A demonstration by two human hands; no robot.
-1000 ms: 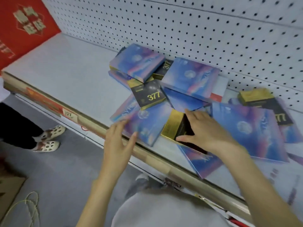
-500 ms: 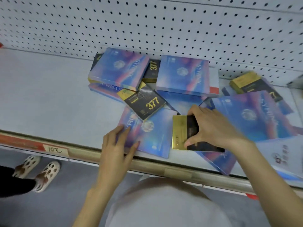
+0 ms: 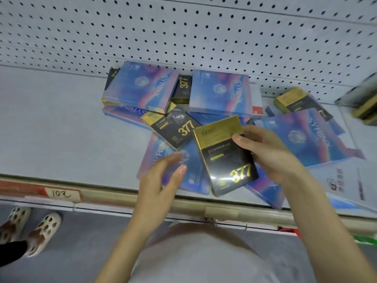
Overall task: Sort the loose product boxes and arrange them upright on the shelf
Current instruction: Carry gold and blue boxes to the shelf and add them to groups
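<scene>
My right hand (image 3: 267,154) grips a black-and-gold "377" box (image 3: 224,156) by its right edge and holds it lifted and tilted above the pile. My left hand (image 3: 161,180) hovers with relaxed fingers over a flat blue-pink box (image 3: 161,152) near the shelf's front edge, holding nothing. Several more blue-pink boxes (image 3: 220,92) lie flat and overlapping on the white shelf (image 3: 61,135). Another "377" box (image 3: 175,129) lies flat in the middle of the pile, and a further one (image 3: 293,101) lies at the right.
A white pegboard wall (image 3: 183,31) backs the shelf. The front rail carries a handwritten price tag (image 3: 61,194). A white leaflet-like box (image 3: 346,180) lies at the right front. Another person's feet in pale sandals (image 3: 30,227) stand on the grey floor at lower left.
My right hand has lifted the black-and-gold box off the pile and turned it so its "377" face shows. My left hand has risen slightly off the blue box.
</scene>
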